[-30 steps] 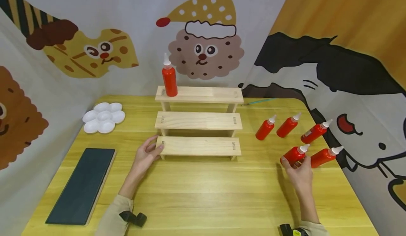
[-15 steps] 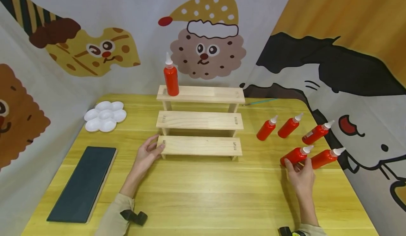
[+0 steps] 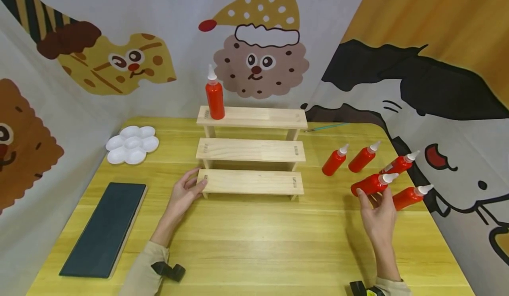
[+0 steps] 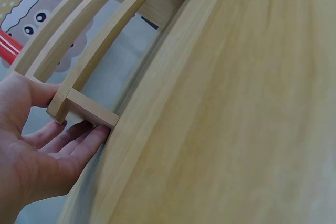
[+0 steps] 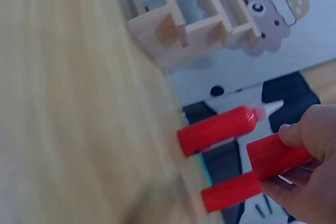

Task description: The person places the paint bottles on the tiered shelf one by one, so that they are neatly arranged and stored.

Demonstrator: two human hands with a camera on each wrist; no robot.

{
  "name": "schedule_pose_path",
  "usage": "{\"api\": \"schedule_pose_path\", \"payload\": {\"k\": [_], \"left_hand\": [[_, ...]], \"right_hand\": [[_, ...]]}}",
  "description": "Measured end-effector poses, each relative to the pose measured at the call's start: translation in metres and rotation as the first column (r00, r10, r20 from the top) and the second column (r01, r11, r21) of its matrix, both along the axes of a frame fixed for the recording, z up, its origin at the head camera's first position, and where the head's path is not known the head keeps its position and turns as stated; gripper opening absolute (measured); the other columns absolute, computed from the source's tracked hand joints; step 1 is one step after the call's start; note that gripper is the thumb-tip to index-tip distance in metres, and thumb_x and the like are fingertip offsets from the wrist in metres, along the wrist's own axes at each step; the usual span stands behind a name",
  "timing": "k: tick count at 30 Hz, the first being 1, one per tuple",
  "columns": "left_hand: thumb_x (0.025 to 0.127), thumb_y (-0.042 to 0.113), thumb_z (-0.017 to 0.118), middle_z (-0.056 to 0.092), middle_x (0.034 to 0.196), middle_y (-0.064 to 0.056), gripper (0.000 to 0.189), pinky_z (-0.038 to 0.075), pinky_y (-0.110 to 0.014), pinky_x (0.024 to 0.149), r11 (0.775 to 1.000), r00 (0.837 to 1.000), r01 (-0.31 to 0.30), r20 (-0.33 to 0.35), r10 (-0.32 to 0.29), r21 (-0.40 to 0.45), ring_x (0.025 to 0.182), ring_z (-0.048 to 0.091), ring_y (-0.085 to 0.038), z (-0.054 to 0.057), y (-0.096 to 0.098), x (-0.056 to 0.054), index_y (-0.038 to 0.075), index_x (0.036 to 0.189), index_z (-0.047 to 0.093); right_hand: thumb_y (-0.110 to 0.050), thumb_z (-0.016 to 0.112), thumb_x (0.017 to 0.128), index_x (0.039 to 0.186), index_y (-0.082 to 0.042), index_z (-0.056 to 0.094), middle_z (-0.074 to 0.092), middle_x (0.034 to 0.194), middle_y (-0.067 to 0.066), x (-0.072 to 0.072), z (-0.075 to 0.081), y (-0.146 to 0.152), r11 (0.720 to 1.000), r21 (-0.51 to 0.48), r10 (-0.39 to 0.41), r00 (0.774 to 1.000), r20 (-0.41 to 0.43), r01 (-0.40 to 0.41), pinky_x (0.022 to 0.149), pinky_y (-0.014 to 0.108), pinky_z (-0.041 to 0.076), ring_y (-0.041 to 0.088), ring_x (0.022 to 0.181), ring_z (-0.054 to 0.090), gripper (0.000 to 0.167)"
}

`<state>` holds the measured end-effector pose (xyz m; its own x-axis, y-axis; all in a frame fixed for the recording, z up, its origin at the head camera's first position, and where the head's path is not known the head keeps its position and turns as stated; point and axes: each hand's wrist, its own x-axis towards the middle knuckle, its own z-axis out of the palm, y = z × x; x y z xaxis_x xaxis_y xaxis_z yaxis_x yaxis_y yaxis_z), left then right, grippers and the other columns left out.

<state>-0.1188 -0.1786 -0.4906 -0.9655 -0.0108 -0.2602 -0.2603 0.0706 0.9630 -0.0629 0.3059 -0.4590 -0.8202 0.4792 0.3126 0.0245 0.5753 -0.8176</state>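
A three-step wooden display rack point(image 3: 250, 182) stands mid-table. My left hand point(image 3: 184, 195) grips the left end of its lowest step; the left wrist view shows the thumb at the board point(image 4: 65, 98) and the fingers against the leg below. My right hand point(image 3: 378, 218) holds a red squeeze bottle point(image 3: 366, 184) with a white nozzle, raised off the table and tilted with the nozzle to the right. In the right wrist view the thumb presses this bottle's side point(image 5: 270, 156), and the palm hides its nozzle. Another red bottle point(image 3: 215, 101) stands upright on the top step, at the left.
Several more red bottles point(image 3: 333, 163) stand on the table's right side, one point(image 3: 406, 198) close beside my right hand. At left lie a white flower-shaped palette point(image 3: 132, 143) and a dark rectangular board point(image 3: 104, 229). A thin teal brush point(image 3: 328, 127) lies behind the rack's right end.
My right hand has lifted its bottle off the table, and the bottle now overlaps the one behind it. My left hand keeps its hold on the rack.
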Motion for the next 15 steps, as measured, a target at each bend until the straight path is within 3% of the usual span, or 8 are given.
{"api": "schedule_pose_path", "payload": {"k": [8, 15], "left_hand": [[0.101, 0.024, 0.065, 0.049, 0.151, -0.024, 0.063, 0.059, -0.024, 0.088, 1.000, 1.000, -0.005, -0.001, 0.005, -0.006, 0.115, 0.066, -0.021, 0.001, 0.000, 0.000, 0.015, 0.157, 0.037], [0.102, 0.025, 0.064, 0.048, 0.152, -0.024, 0.063, 0.059, -0.030, 0.093, 1.000, 1.000, 0.006, -0.006, -0.006, -0.007, 0.123, 0.063, -0.030, 0.002, 0.000, 0.001, 0.015, 0.158, 0.036]], "right_hand": [[-0.005, 0.073, 0.092, 0.139, -0.007, 0.055, 0.066, 0.131, 0.013, -0.009, 0.032, -0.022, 0.995, 0.034, 0.094, 0.989, -0.112, -0.091, 0.093, 0.007, 0.050, -0.012, 0.106, 0.058, 0.050], [0.000, 0.072, 0.092, 0.138, -0.006, 0.055, 0.066, 0.127, 0.010, -0.024, 0.053, -0.040, 0.979, 0.054, 0.204, 0.959, -0.196, -0.197, 0.095, 0.009, 0.051, -0.009, 0.107, 0.060, 0.050]]}}
